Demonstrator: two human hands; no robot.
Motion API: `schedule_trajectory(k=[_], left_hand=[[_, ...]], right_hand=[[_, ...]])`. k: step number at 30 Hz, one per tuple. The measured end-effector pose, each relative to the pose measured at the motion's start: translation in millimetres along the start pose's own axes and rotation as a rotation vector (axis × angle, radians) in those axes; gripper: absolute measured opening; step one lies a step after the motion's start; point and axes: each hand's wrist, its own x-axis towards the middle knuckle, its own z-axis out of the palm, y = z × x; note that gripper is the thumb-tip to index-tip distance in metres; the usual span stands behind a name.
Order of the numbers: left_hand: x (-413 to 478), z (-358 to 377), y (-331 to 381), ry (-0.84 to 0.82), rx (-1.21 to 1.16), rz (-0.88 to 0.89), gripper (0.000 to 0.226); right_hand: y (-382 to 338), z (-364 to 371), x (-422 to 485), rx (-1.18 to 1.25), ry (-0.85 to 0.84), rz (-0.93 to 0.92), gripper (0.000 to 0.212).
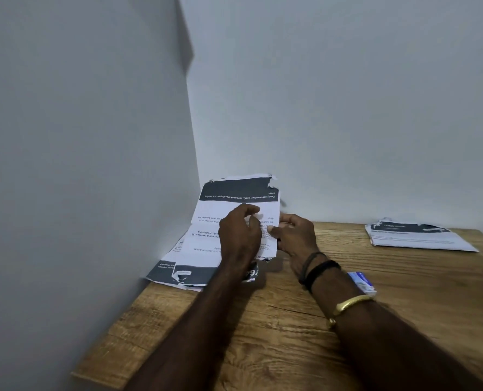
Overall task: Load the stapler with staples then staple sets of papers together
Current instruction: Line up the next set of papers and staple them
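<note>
A printed sheet (234, 198) with a black band at its top stands lifted above the desk near the wall corner. My left hand (238, 232) pinches it from the front, and my right hand (296, 235) grips its right edge. Under it a loose pile of printed papers (172, 266) lies flat at the desk's far left. A second stack of papers (415, 237) rests at the far right. A small blue and white box (361, 282) shows behind my right wrist. No stapler is in view.
The wooden desk (277, 328) is pushed into a corner, with white walls (79, 165) close on the left and behind. Its front left edge runs diagonally at the lower left.
</note>
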Motion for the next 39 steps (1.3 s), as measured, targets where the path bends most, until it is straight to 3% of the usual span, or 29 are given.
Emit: schedule_trajectory(k=[10, 14, 21, 24, 26, 30, 39], left_hand=[[-15.0, 32.9, 32.4, -0.021, 0.103, -0.013, 0.025], [-18.5, 46.4, 35.3, -0.071, 0.125, -0.213, 0.037], [-29.8, 73.6, 39.3, -0.111, -0.216, -0.477, 0.039], [-29.6, 84.9, 31.9, -0.165, -0.264, -0.477, 0.035], [-25.4, 94.0, 18.0, -0.209, -0.303, -0.475, 0.033], [-11.8, 107.8, -12.3, -0.228, -0.435, -0.513, 0.020], [-16.3, 70.5, 24.8, -0.331, -0.480, -0.364, 0.024]], right_hand=[[-23.2, -110.6, -7.5, 0.010, 0.037, -0.028, 0.024], [-27.3, -153.0, -7.5, 0.032, 0.062, -0.034, 0.022], [-19.1, -190.5, 1.7, -0.052, 0.232, -0.090, 0.038], [-10.5, -198.7, 6.7, -0.146, 0.247, -0.103, 0.045], [-11.6, -201.0, 5.7, -0.214, 0.167, -0.118, 0.045], [-15.2, -207.4, 10.8, -0.372, 0.069, -0.112, 0.033], [-19.9, -208.8, 6.8, -0.522, 0.212, -0.264, 0.013]])
